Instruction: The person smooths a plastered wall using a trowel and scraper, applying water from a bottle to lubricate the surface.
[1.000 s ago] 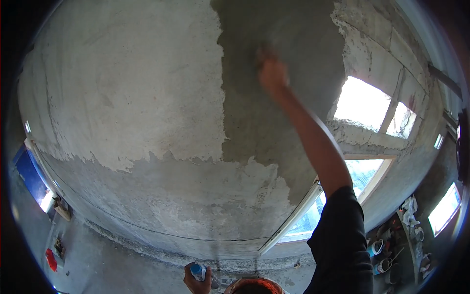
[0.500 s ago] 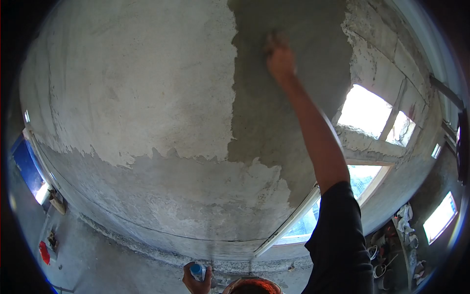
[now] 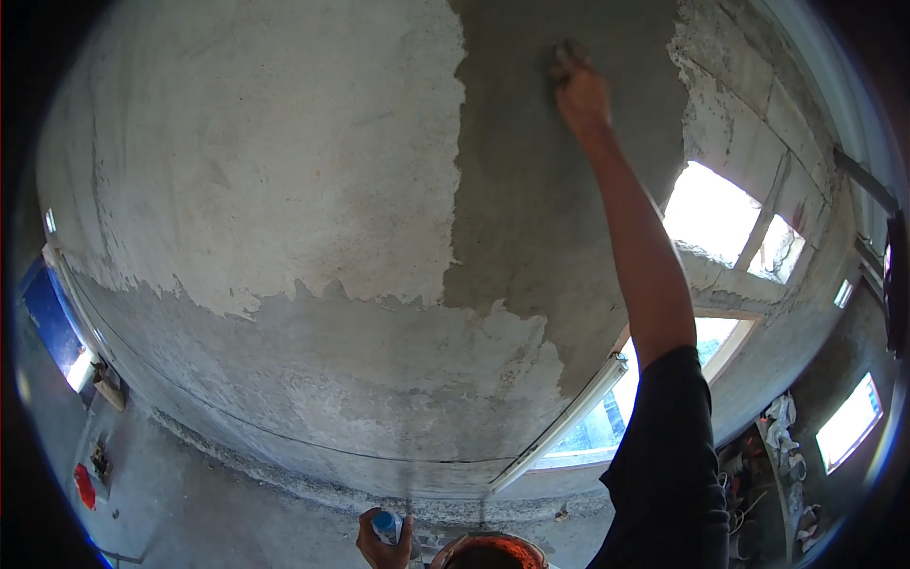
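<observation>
High on the wall, my right hand (image 3: 580, 90) presses its curled fingers against a dark, damp-looking plaster patch (image 3: 531, 190). Whatever is under those fingers is hidden and slightly blurred. The arm reaches up in a dark short sleeve (image 3: 668, 455). At the bottom edge, my left hand (image 3: 379, 541) is closed around a small bottle-like container with a blue top (image 3: 386, 522); its lower part is out of sight. Lighter, dry wall surface (image 3: 284, 161) borders the dark patch on the left, along a ragged edge.
A framed window (image 3: 588, 431) lies below my right arm, with a bright wall opening (image 3: 711, 213) above it. A thin cable (image 3: 379, 458) runs along the lower wall. On the floor at left is a red object (image 3: 84, 486). Cluttered items (image 3: 782, 436) stand at far right.
My right hand has moved right and slightly up across the dark plaster, and the arm shifted right with it. My left hand stays around the blue-topped container.
</observation>
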Demonstrator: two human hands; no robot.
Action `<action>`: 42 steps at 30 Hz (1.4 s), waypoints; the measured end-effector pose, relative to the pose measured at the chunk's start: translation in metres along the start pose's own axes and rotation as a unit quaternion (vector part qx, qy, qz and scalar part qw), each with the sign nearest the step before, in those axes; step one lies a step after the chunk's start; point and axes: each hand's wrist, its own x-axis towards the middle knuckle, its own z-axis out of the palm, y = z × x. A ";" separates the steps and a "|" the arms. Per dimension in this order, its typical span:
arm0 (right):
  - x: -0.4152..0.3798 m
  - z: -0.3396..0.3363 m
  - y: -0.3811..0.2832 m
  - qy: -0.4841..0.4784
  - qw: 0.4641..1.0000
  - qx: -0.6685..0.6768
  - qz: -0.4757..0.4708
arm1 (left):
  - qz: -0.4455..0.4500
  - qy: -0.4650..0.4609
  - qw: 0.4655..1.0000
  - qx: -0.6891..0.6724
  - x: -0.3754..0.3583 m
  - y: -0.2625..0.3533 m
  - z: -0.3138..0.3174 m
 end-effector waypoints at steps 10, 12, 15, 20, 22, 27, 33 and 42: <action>-0.190 -0.009 -0.068 -0.204 0.975 0.082 -0.042 | -0.026 0.011 0.999 -0.027 -0.001 0.010 0.001; -0.131 -0.017 -0.049 -0.093 0.990 0.107 0.005 | -0.028 0.008 0.999 -0.017 -0.004 0.012 0.002; -0.068 -0.006 -0.014 0.035 0.999 0.025 -0.028 | -0.022 -0.001 0.999 -0.047 -0.003 0.013 0.005; -0.162 0.013 -0.045 -0.147 0.989 0.006 -0.027 | -0.006 -0.009 0.999 -0.053 -0.003 0.020 0.009; -0.225 0.014 -0.065 -0.232 0.970 0.062 -0.030 | -0.009 -0.016 0.999 -0.049 -0.006 0.021 0.006; -0.194 -0.006 -0.045 -0.128 0.988 0.091 0.009 | 0.005 -0.021 0.998 -0.055 -0.006 0.018 0.002; -0.115 0.002 -0.023 -0.050 0.994 0.075 0.064 | -0.020 -0.033 0.998 -0.040 -0.004 0.017 0.006; -0.145 -0.013 -0.048 -0.053 0.989 0.135 0.034 | 0.008 -0.019 0.999 -0.034 -0.003 0.015 0.002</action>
